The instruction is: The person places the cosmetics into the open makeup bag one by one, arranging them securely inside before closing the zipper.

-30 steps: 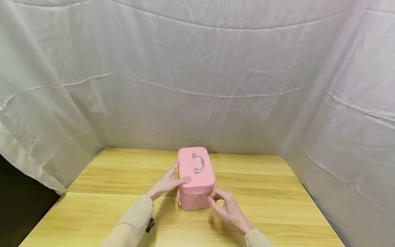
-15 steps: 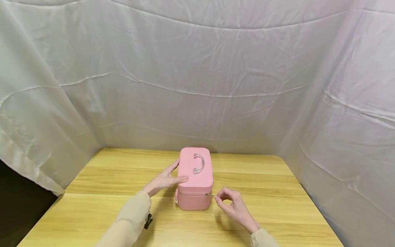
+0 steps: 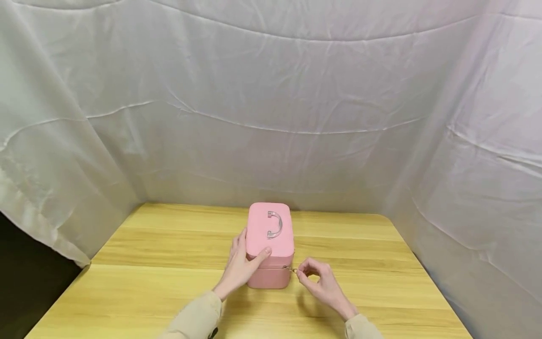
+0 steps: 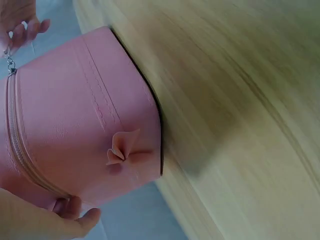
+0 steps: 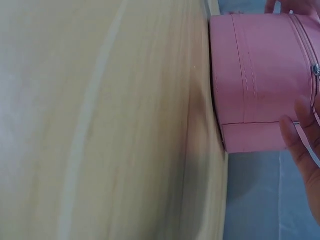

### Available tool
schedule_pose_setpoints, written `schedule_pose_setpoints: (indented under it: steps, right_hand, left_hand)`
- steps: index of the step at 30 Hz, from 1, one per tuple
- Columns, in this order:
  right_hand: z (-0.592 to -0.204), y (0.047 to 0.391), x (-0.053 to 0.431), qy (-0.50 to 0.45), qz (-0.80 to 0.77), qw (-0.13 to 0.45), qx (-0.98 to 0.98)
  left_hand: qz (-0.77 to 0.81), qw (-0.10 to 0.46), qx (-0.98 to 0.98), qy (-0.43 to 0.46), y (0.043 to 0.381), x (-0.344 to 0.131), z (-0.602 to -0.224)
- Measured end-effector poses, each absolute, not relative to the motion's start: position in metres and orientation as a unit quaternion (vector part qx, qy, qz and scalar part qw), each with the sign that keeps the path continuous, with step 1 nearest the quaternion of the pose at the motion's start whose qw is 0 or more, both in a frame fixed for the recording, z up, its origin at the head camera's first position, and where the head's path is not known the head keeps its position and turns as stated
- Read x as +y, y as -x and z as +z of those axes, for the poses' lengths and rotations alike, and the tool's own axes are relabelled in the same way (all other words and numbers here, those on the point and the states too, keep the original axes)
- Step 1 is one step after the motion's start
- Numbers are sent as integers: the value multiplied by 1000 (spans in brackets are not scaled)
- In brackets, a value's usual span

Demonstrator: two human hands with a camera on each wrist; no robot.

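Observation:
A pink vanity case (image 3: 268, 278) with a silver handle (image 3: 277, 225) on its lid stands upright on the table, lid down. My left hand (image 3: 239, 268) holds its left side near the front corner, thumb over the lid and the other fingers along the side. At the front right corner, the thumb and forefinger of my right hand (image 3: 322, 285) pinch the zipper pull (image 3: 292, 269). The left wrist view shows the zipper (image 4: 17, 145) running round the case below the lid, the chain of the pull (image 4: 11, 64), and a small pink bow (image 4: 124, 146) on the side.
The wooden table (image 3: 364, 249) extends around the case on every side. Pale cloth (image 3: 271, 117) hangs behind it and at both sides. A dark area (image 3: 29, 282) shows past the table's left edge.
My right hand has drawn the zipper pull rightward along the front to the corner. The case has turned slightly. My left hand has slid nearer the front corner, its thumb further right on the lid.

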State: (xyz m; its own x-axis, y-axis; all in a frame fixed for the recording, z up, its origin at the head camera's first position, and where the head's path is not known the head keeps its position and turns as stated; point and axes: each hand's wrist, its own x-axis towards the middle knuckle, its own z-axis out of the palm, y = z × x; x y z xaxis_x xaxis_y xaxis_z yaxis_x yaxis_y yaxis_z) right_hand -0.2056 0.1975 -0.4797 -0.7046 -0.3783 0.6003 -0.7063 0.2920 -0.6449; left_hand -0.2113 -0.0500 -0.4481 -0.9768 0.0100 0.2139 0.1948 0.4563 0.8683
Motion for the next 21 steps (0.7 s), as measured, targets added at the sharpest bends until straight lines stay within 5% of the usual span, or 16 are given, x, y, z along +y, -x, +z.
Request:
schedule_pose_setpoints:
  steps: [21]
  right_hand:
    - [-482,204,167,-388,477,183,-767]
  left_hand:
    - [-596,49,-795,102,243,-79,-445]
